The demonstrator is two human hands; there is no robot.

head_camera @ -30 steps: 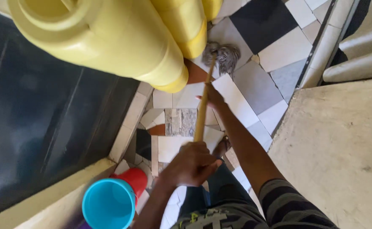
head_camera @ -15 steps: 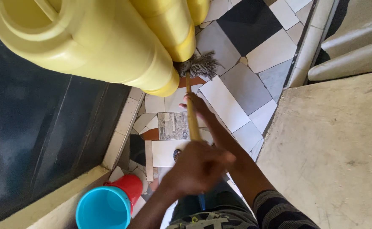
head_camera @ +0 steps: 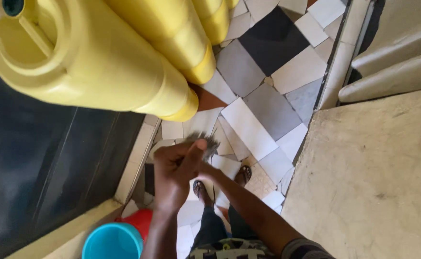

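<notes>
Over a floor of broken tiles [head_camera: 249,127] in grey, white and black, a person's left hand [head_camera: 174,170] is curled shut around the upper part of a mop, whose grey strands [head_camera: 205,142] show just past the knuckles, near the feet. The right hand [head_camera: 205,171] lies mostly hidden behind the left, so its grip cannot be made out. Yellow plastic drums [head_camera: 100,62] stand to the upper left, a blue bucket [head_camera: 111,242] and a red bucket [head_camera: 141,218] at the bottom edge.
</notes>
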